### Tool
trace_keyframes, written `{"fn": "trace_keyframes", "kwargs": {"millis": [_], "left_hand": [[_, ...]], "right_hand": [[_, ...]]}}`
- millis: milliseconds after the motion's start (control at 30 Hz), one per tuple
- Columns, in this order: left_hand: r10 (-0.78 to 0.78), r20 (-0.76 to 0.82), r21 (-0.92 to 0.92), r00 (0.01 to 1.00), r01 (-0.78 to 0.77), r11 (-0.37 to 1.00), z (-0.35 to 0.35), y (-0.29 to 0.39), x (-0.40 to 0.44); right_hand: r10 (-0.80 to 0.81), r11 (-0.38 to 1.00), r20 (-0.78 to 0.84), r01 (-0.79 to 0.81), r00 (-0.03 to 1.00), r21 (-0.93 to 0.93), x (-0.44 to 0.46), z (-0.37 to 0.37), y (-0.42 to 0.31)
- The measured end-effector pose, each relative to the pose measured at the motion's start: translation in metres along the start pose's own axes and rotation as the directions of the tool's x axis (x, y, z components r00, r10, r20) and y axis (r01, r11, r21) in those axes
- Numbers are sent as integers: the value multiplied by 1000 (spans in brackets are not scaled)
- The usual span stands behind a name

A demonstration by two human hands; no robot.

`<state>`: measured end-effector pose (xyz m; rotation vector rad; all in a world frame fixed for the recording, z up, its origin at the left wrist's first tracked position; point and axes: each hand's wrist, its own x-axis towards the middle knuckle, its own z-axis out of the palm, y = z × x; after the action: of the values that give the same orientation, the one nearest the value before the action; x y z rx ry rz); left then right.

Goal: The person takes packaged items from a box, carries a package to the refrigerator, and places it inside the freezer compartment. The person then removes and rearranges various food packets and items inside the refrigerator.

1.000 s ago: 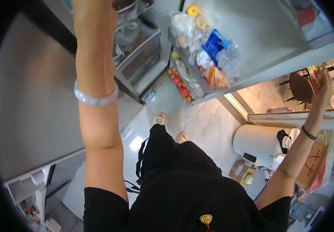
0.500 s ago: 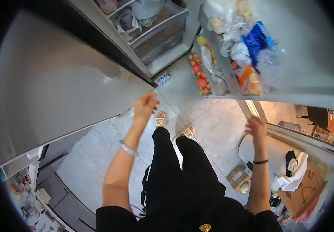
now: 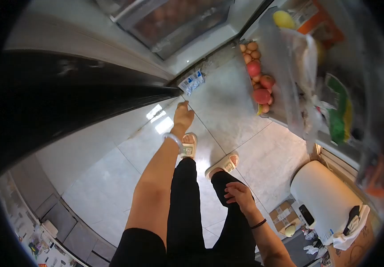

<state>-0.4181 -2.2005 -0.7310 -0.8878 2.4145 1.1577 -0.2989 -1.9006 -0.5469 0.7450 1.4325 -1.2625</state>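
My left hand (image 3: 184, 116), with a pale bangle on the wrist, reaches forward above the tiled floor, its fingers partly bent and nothing visible in them. Just ahead of it, apart from the fingertips, a blue-and-white plastic packet (image 3: 192, 82) lies on the floor at the foot of the fridge. My right hand (image 3: 241, 196), a dark band at its wrist, hangs over my right knee. Its fingers are loosely apart and hold nothing.
The open fridge door on the right carries eggs (image 3: 251, 52), red fruit (image 3: 262, 96), a yellow fruit (image 3: 283, 19) and bagged food. A drawer (image 3: 174, 22) shows inside the fridge. At lower right stand a white rounded bin (image 3: 330, 196) and a cardboard box (image 3: 285, 216).
My view has come lower and closer to the floor. My left hand has moved nearer the packet. My right hand has swung inward from beside the fridge door to over my right knee.
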Motion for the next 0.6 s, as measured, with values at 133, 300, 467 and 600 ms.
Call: {"fn": "trace_keyframes", "kwargs": {"millis": [133, 300, 467, 600], "left_hand": [[-9, -3, 46, 1000, 9, 999, 31, -21, 69], [110, -67, 68, 992, -105, 992, 75, -54, 146], [-16, -92, 97, 996, 25, 995, 89, -63, 196], [15, -253, 238, 967, 47, 970, 112, -88, 213]], "right_hand": [[-26, 999, -37, 27, 999, 37, 54, 4, 4], [-6, 994, -56, 12, 998, 112, 104, -2, 15], [51, 995, -61, -46, 997, 93, 133, -18, 22], [24, 984, -42, -17, 999, 177, 138, -21, 9]]}}
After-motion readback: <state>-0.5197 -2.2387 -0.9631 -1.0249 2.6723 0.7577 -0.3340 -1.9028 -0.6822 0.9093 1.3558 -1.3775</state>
